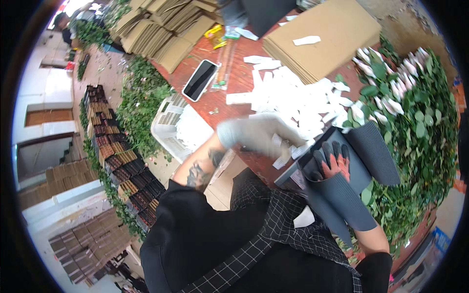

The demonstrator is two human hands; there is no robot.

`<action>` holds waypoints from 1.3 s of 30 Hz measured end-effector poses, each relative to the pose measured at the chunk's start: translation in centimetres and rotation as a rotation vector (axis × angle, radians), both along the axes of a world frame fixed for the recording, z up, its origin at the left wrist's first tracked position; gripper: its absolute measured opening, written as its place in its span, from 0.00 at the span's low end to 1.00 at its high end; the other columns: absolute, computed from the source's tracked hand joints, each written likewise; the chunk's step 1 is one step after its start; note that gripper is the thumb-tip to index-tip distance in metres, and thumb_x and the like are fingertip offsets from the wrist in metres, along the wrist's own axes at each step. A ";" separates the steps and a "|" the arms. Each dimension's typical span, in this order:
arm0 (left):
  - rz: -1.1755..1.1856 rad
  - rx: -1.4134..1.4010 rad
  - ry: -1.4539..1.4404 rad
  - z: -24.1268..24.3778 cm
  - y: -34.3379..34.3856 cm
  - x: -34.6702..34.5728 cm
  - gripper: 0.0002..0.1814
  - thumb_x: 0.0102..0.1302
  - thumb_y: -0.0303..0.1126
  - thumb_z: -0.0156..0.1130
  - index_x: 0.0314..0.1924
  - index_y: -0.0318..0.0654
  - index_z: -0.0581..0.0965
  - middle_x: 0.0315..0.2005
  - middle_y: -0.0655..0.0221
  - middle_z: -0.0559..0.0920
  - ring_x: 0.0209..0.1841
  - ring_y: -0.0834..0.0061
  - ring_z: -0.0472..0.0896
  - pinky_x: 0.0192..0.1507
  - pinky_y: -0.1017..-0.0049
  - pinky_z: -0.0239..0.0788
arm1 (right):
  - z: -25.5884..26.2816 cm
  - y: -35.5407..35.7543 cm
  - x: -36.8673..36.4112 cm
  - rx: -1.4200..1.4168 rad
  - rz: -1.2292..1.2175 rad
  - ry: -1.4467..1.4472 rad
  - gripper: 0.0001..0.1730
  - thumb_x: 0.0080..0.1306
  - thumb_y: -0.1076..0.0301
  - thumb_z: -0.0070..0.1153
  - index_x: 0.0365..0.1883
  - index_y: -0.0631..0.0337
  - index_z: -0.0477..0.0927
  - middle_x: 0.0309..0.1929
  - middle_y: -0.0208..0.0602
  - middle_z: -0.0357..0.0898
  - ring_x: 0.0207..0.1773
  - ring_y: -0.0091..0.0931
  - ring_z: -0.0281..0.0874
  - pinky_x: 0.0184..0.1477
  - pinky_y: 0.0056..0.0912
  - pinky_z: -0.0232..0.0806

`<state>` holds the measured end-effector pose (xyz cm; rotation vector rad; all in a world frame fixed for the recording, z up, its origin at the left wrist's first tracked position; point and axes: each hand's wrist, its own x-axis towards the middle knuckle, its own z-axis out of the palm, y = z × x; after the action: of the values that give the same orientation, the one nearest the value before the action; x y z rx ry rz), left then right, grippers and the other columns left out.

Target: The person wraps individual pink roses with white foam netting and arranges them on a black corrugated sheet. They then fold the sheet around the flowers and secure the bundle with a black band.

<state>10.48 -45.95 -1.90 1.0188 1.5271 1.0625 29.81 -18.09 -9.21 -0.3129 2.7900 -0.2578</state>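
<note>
My left hand [261, 134], in a whitish-grey glove, is blurred above the table's near edge. Its fingers reach toward small printed white labels [281, 161] beside a dark grey tray-like holder [353, 170]. Whether it grips one is unclear. My right hand [334, 161] wears a red glove with black fingers. Its fingers are spread over the holder, with nothing seen in them. A ribbed dark grey sheet [342, 199] curves over my right wrist, and another ribbed flap [373, 152] rises beyond the fingers. A heap of white sleeves [282, 91] lies past my left hand.
Leafy stems with white-sleeved flower heads [403, 77] pile up at right. Flat cardboard [322, 36] is stacked on the red table [205, 108], near a phone [199, 80]. At left stand a white plastic basket [165, 121] and more greenery [137, 110]. A person [67, 31] is far left.
</note>
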 end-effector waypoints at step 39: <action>-0.044 0.113 0.465 -1.9 12.4 5.2 0.34 0.58 0.42 0.65 0.63 0.34 0.70 0.48 0.60 0.80 0.50 0.67 0.78 0.54 0.70 0.69 | 0.0 3.0 2.3 -1.111 -0.526 0.056 0.35 0.61 0.61 0.63 0.65 0.61 0.67 0.63 0.45 0.71 0.64 0.35 0.69 0.69 0.39 0.56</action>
<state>15.71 -33.52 -3.81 1.4455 1.8153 0.9288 32.09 -15.06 -9.18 0.2031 2.4165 -1.9144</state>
